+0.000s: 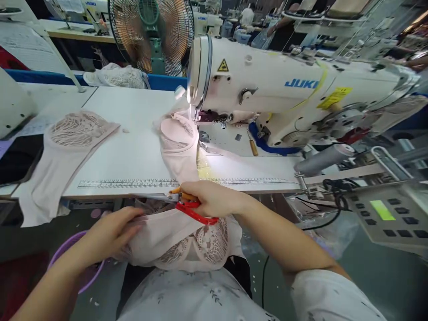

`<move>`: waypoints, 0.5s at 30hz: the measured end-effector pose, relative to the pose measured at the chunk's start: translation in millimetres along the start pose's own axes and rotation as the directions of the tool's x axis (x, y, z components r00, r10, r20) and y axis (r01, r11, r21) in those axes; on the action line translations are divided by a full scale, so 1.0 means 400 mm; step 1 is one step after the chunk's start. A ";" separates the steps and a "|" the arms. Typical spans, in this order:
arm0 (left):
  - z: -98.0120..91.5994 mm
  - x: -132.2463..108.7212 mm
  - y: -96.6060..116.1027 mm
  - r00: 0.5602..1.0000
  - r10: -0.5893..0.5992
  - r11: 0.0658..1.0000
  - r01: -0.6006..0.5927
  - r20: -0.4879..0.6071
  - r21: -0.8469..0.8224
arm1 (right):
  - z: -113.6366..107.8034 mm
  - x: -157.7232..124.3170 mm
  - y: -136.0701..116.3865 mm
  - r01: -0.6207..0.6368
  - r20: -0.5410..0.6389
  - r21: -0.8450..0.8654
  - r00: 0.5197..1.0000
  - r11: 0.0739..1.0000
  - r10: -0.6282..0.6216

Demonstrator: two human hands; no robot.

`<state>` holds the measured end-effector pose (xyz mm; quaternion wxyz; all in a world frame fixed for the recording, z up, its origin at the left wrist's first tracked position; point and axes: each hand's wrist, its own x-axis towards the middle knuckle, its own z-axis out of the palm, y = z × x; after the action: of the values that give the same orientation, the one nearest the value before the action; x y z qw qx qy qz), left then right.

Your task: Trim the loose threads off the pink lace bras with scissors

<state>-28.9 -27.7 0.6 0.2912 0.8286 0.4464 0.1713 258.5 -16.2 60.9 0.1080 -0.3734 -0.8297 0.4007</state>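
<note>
Red-and-orange-handled scissors [197, 213] are gripped in my right hand [214, 198] at the table's front edge, their blades pointing left. My left hand [117, 232] is closed on the left part of a pale pink lace bra [214, 240], which lies across my lap below the blades. The fabric partly hides the left fingertips. Another pink bra piece [179, 145] sits at the needle of the white sewing machine [261, 84], its lower end reaching towards my right hand.
A third bra piece [76, 138] hangs over the table edge at left, beside a black phone [23, 158]. A printed ruler [133, 183] runs along the front. A fan [155, 35] stands behind; a purple basket [67, 245] is below left, and a control panel [388, 214] is at right.
</note>
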 end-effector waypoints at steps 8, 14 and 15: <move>0.090 0.091 0.137 0.991 0.110 0.948 -0.129 -0.080 -0.292 | -0.031 0.033 -0.026 -0.008 0.078 -0.025 0.997 1.000 0.010; 0.065 0.093 0.129 0.977 -0.166 0.696 0.211 0.131 -0.686 | -0.068 0.057 -0.018 0.040 0.134 -0.088 0.991 0.995 -0.028; 0.063 0.091 0.124 0.969 -0.192 0.663 0.245 0.156 -0.707 | -0.070 0.062 -0.018 0.045 0.137 -0.088 0.990 0.995 -0.033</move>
<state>36.3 -27.0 13.8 0.6263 0.5929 0.4292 0.2685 250.9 14.8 81.7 0.0424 -0.3336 -0.8595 0.3849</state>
